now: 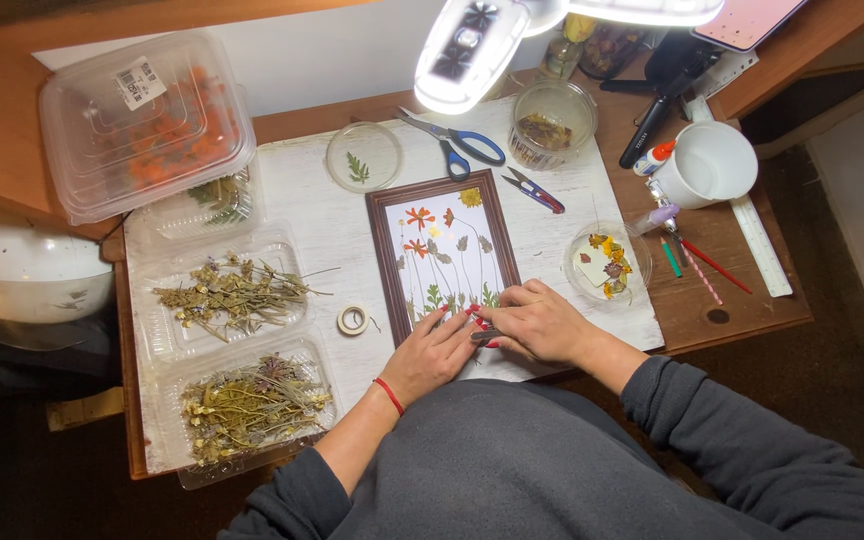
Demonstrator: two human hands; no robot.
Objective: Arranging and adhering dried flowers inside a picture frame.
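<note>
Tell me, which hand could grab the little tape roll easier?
Probably the left hand: the tape roll lies just to its left on the white board, while the right hand rests farther away across the picture frame.

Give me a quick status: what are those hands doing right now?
Left hand and right hand both pressed on bottom edge of brown picture frame. Pressed flowers laid inside. Tape roll beside, apart; nothing blocking.

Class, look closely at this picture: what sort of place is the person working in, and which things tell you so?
Probably a home craft desk for pressed-flower art. Clues: the brown picture frame filled with pressed flowers, clear trays of dried stems, and the blue-handled scissors under a bright lamp.
</note>
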